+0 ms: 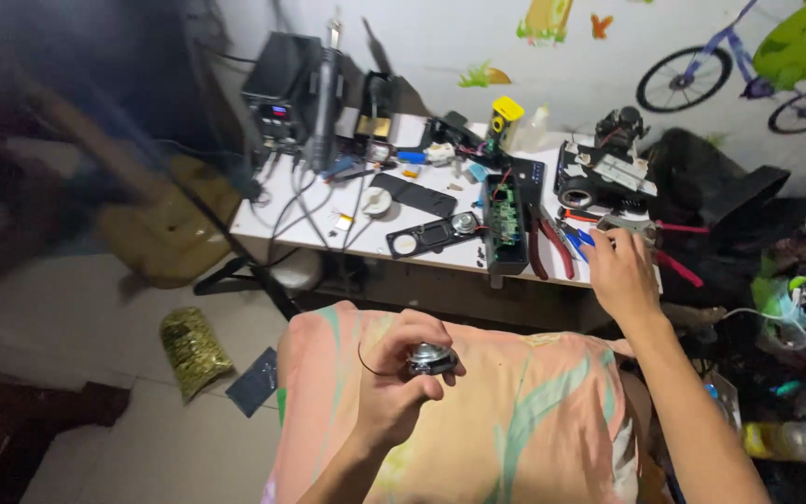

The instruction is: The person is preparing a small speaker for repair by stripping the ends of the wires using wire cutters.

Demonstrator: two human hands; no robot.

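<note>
My left hand (401, 378) hovers over my lap, closed around a small round metal speaker driver (432, 358) with a thin dark wire looping off it. Stretched out to the table's right front edge, my right hand (622, 271) has its fingers on a small grey tool or part (629, 226) beside blue-handled cutters (575, 241) and red-handled pliers (550, 247). I cannot tell whether those fingers grip it. On the white table (277, 215) lies an opened black speaker housing with a green circuit board (506, 217) and a black front panel carrying a second driver (433, 234).
A soldering station (282, 93) with cables stands at the table's back left. A black camera-like device (604, 168) and dark bags (720, 187) crowd the right. On the floor lie a gold mesh bundle (193, 350) and a dark pouch (254, 381). Cluttered items fill the right edge.
</note>
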